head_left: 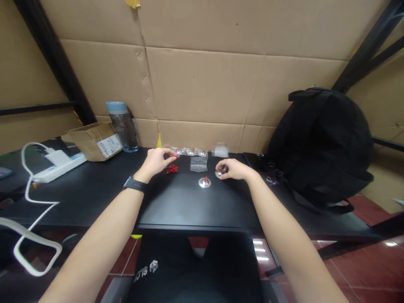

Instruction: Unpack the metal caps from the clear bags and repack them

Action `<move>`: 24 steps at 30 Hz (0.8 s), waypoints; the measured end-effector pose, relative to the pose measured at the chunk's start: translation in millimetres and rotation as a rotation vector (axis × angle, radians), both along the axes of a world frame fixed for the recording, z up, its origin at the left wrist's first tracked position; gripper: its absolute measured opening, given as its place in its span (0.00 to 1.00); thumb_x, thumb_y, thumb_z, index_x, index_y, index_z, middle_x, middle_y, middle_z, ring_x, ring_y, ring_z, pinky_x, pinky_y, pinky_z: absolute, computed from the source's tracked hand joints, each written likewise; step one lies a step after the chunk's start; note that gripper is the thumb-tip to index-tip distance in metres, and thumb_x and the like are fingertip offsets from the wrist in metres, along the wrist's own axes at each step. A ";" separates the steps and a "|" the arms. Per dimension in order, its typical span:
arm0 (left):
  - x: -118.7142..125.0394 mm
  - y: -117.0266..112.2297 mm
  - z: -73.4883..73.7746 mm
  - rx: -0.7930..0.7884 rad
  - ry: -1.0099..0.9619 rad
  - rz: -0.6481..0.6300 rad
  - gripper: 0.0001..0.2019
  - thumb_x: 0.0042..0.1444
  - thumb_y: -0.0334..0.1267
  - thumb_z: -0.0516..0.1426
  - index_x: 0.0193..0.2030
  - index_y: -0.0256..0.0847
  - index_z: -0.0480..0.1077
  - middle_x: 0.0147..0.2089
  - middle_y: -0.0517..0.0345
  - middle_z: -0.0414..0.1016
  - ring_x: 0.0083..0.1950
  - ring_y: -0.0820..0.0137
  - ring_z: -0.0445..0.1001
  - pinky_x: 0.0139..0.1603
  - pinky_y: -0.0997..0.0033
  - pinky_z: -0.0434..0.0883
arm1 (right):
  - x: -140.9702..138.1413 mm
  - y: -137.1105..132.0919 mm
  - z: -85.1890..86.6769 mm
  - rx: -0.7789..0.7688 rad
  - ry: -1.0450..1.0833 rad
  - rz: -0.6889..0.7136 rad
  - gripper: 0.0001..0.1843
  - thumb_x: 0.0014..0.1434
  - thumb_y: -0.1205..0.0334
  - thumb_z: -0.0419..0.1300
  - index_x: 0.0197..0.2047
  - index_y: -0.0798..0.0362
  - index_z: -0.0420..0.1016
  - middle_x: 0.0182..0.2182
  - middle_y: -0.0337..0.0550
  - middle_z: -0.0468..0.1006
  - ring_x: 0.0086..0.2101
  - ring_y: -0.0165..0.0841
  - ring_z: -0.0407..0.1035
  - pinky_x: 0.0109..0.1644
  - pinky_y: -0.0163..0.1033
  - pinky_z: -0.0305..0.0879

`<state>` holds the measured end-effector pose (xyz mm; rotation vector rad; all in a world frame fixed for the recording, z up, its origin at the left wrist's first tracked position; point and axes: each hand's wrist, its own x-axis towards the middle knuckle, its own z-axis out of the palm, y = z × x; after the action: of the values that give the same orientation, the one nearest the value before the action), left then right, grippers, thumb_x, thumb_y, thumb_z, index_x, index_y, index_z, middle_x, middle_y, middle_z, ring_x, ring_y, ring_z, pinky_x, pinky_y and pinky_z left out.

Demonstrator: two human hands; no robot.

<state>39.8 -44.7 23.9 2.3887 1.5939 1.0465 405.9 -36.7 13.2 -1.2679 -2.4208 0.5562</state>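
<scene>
My left hand, with a dark watch on the wrist, pinches a small red piece just above a pile of red pieces. On the other side, my right hand has its fingers closed on shiny round discs at the table surface; how many is hidden. Between the hands lies a clear round disc with a red piece on it. Behind that disc, a flat clear plastic bag rests on the black table.
Several bagged discs with red parts line the back edge, beside another clear bag. A water bottle, a cardboard box and a white power strip stand left. A black backpack fills the right.
</scene>
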 end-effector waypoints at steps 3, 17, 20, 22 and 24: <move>18.2 -6.4 -0.2 0.052 -0.055 -0.081 0.10 0.58 0.47 0.62 0.39 0.46 0.82 0.43 0.57 0.85 0.46 0.60 0.80 0.52 0.63 0.70 | 1.3 0.0 1.3 0.002 -0.003 0.010 0.19 0.44 0.65 0.74 0.42 0.49 0.82 0.37 0.39 0.83 0.35 0.34 0.75 0.40 0.37 0.69; 59.8 -21.3 -6.3 0.122 -0.155 -0.281 0.08 0.63 0.43 0.60 0.38 0.44 0.79 0.44 0.55 0.80 0.49 0.63 0.77 0.56 0.59 0.69 | -45.2 -22.1 13.0 0.143 0.500 0.046 0.21 0.51 0.56 0.72 0.50 0.49 0.79 0.48 0.46 0.81 0.43 0.38 0.75 0.42 0.41 0.71; 64.6 -22.0 -9.4 0.125 -0.216 -0.293 0.08 0.62 0.44 0.61 0.38 0.44 0.80 0.45 0.53 0.77 0.51 0.62 0.76 0.58 0.58 0.69 | -63.8 -30.1 12.9 0.207 0.620 0.048 0.22 0.52 0.57 0.72 0.51 0.48 0.78 0.51 0.46 0.80 0.44 0.38 0.75 0.45 0.42 0.71; 67.5 -22.6 -10.4 0.115 -0.249 -0.303 0.08 0.61 0.44 0.62 0.38 0.43 0.79 0.45 0.53 0.76 0.50 0.62 0.76 0.58 0.57 0.70 | -72.2 -35.7 12.9 0.231 0.633 0.070 0.21 0.53 0.56 0.72 0.50 0.48 0.78 0.51 0.46 0.79 0.44 0.38 0.75 0.45 0.42 0.71; 69.4 -23.3 -10.8 0.109 -0.266 -0.319 0.07 0.61 0.43 0.62 0.38 0.43 0.78 0.46 0.52 0.76 0.50 0.62 0.76 0.57 0.57 0.70 | -77.7 -40.8 13.1 0.244 0.609 0.101 0.19 0.54 0.55 0.72 0.49 0.47 0.78 0.51 0.46 0.78 0.43 0.37 0.75 0.45 0.42 0.71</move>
<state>109.2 -68.0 13.2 2.3416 1.0550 1.3387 328.2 -77.5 26.2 -0.7391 -1.9677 0.5542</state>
